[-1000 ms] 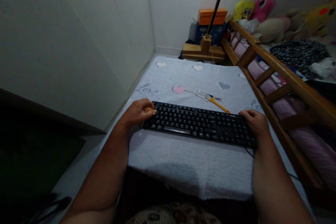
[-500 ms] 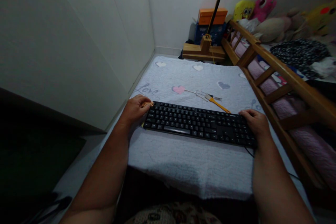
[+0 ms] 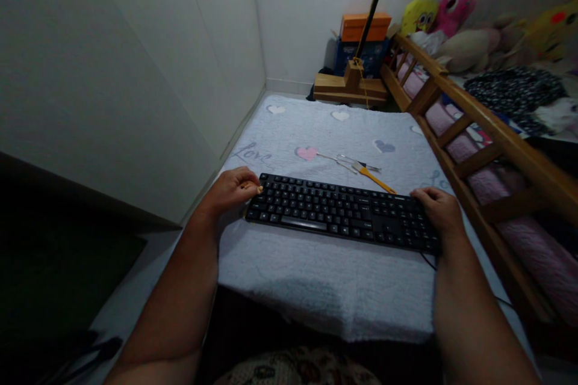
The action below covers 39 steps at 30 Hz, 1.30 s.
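Observation:
A black keyboard (image 3: pixel 334 210) lies on the pale blue cloth (image 3: pixel 289 264) over the table, its right end a little nearer to me. At its left end, my left hand (image 3: pixel 235 187) is closed on a small orange-brown thing, too small to identify, against the keyboard's edge. My right hand (image 3: pixel 439 210) grips the keyboard's right end, thumb and fingers at its top right corner. Just beyond the keyboard lie a yellow-handled brush (image 3: pixel 377 179) and some thin metal tools (image 3: pixel 345 160).
A wooden bed rail (image 3: pixel 478 126) runs along the right side, with plush toys (image 3: pixel 469 48) behind it. Past the far edge stand a wooden stand base (image 3: pixel 350 87) and an orange box (image 3: pixel 365 27). A white panel (image 3: pixel 180 72) borders the left.
My left hand has slid slightly down along the keyboard's left edge with the small orange-brown thing. My right hand and the keyboard have hardly moved.

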Each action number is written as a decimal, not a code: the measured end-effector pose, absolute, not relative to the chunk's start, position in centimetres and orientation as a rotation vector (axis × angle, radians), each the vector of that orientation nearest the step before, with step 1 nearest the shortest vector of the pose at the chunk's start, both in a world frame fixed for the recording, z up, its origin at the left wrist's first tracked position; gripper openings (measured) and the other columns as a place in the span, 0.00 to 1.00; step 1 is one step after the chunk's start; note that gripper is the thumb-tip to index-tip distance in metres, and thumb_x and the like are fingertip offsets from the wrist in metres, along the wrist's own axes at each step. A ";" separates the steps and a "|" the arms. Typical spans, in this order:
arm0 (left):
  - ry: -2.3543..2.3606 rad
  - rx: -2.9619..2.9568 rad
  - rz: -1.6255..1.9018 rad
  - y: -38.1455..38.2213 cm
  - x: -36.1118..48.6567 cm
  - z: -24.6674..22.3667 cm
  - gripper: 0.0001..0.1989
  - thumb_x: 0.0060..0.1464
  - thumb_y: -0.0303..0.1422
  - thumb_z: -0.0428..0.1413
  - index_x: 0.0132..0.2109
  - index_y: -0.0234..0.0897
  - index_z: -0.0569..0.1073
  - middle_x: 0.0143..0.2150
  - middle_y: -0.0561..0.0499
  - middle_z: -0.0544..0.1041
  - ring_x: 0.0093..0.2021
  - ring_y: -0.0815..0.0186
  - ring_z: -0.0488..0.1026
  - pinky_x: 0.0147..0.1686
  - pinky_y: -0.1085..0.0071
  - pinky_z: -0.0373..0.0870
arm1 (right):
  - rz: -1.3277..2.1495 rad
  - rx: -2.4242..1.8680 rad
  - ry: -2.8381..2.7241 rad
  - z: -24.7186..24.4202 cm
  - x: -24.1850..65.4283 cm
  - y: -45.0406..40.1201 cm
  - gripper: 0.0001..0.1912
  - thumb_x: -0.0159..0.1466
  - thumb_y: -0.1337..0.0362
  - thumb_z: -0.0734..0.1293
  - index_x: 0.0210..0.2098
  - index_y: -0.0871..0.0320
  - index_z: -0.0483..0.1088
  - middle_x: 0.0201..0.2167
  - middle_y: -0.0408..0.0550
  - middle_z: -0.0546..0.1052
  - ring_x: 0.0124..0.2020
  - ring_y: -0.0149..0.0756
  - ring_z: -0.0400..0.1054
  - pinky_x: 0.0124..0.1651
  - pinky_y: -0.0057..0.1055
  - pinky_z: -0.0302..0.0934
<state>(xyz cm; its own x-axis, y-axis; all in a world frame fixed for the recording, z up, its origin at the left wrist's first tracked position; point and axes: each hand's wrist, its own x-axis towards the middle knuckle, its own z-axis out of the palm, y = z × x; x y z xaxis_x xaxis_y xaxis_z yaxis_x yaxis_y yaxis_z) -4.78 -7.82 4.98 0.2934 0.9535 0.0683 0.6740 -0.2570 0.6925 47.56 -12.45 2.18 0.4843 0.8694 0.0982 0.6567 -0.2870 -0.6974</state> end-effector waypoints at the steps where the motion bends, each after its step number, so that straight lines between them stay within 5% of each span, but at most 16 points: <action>1: 1.441 1.988 0.641 -7.9 -4.8 5.0 0.14 0.48 0.43 0.58 0.34 0.36 0.78 0.32 0.50 0.77 0.33 0.63 0.73 0.35 0.68 0.67 | 0.396 -2.036 -1.252 2.1 47.6 -12.4 0.18 0.49 0.46 0.68 0.24 0.54 0.76 0.25 0.45 0.76 0.34 0.45 0.70 0.41 0.38 0.61; 5: 1.423 1.922 0.599 -8.0 -4.8 5.1 0.14 0.47 0.42 0.58 0.35 0.36 0.78 0.30 0.52 0.76 0.31 0.64 0.71 0.31 0.69 0.65 | 0.397 -2.021 -1.255 2.0 47.7 -12.4 0.18 0.49 0.46 0.68 0.24 0.54 0.76 0.25 0.45 0.76 0.33 0.44 0.70 0.40 0.38 0.61; 14: 1.517 2.055 0.800 -7.9 -3.9 5.3 0.14 0.54 0.42 0.55 0.38 0.37 0.79 0.39 0.47 0.79 0.40 0.60 0.75 0.46 0.63 0.70 | 0.396 -2.033 -1.259 1.7 48.0 -12.2 0.18 0.49 0.45 0.68 0.25 0.54 0.76 0.26 0.46 0.78 0.34 0.45 0.71 0.42 0.38 0.61; 33: 1.340 1.906 0.454 -8.3 -5.3 6.1 0.15 0.48 0.45 0.59 0.35 0.38 0.80 0.32 0.51 0.78 0.35 0.62 0.74 0.36 0.68 0.69 | 0.406 -2.013 -1.256 2.0 47.6 -12.4 0.18 0.50 0.46 0.67 0.24 0.54 0.76 0.26 0.46 0.78 0.33 0.43 0.70 0.39 0.37 0.61; 39: 1.408 1.979 0.734 -8.2 -5.1 5.6 0.15 0.53 0.44 0.59 0.38 0.38 0.81 0.38 0.48 0.80 0.39 0.62 0.75 0.43 0.66 0.71 | 0.378 -2.023 -1.262 1.8 47.8 -12.4 0.18 0.50 0.46 0.68 0.25 0.54 0.77 0.26 0.46 0.78 0.34 0.43 0.70 0.39 0.37 0.61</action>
